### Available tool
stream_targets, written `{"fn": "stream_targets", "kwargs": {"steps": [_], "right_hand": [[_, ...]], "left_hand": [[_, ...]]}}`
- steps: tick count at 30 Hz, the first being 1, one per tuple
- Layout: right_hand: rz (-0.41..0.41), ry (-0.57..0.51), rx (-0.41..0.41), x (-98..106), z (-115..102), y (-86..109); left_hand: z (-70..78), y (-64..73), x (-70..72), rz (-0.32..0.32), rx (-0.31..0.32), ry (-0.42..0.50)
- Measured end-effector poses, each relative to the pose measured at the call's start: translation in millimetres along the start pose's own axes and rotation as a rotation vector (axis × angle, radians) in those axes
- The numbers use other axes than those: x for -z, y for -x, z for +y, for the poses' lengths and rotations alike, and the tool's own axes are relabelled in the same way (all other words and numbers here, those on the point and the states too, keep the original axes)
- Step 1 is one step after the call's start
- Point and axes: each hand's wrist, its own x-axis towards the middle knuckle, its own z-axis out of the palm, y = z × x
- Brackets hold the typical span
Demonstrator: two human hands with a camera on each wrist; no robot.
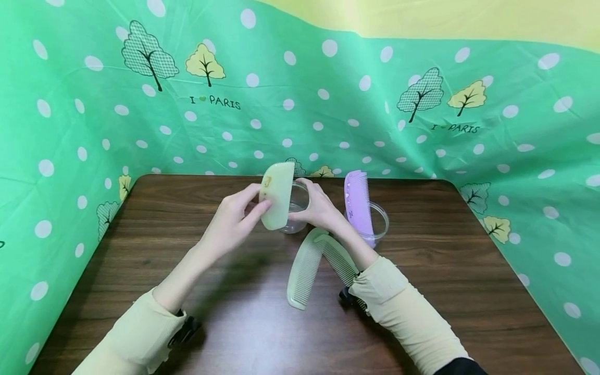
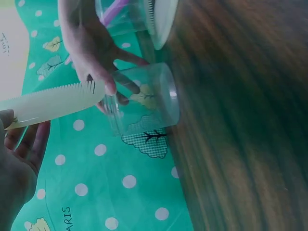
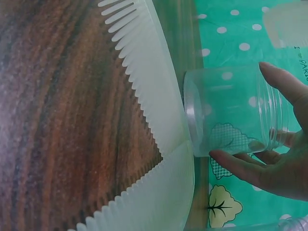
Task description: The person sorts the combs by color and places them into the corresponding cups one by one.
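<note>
My left hand pinches a pale green comb between thumb and fingers. In the head view the comb is held upright, its small gold-coloured mark facing me. Just behind and right of it stands a clear jar, apparently uncapped. My right hand holds this jar near its rim, thumb on one side and fingers on the other. From the left wrist, the comb's toothed end appears beside the jar's mouth; whether they touch I cannot tell. Nothing is visible inside the jar.
Two light green combs, one on the left and one on the right, meet in an upside-down V under my right forearm. A purple comb leans upright in a second clear jar. Polka-dot cloth hangs behind the wooden table.
</note>
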Motion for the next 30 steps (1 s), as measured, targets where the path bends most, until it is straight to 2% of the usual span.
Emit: {"fn": "stream_targets", "kwargs": {"steps": [7,14,30], "right_hand": [[-0.021,-0.006,0.032,1.1,-0.7,6.5],[-0.037,-0.002,0.052,2.2,0.8,11.4],[-0.053,-0.012,0.073,7.9,4.3,21.1]], "left_hand": [[2.3,-15.8,-1.1,0.059,0.052,0.077],[1.4,-27.0,-3.6,0.104,0.083,0.094],[2.3,-36.4,-11.9,0.12,0.116,0.116]]}}
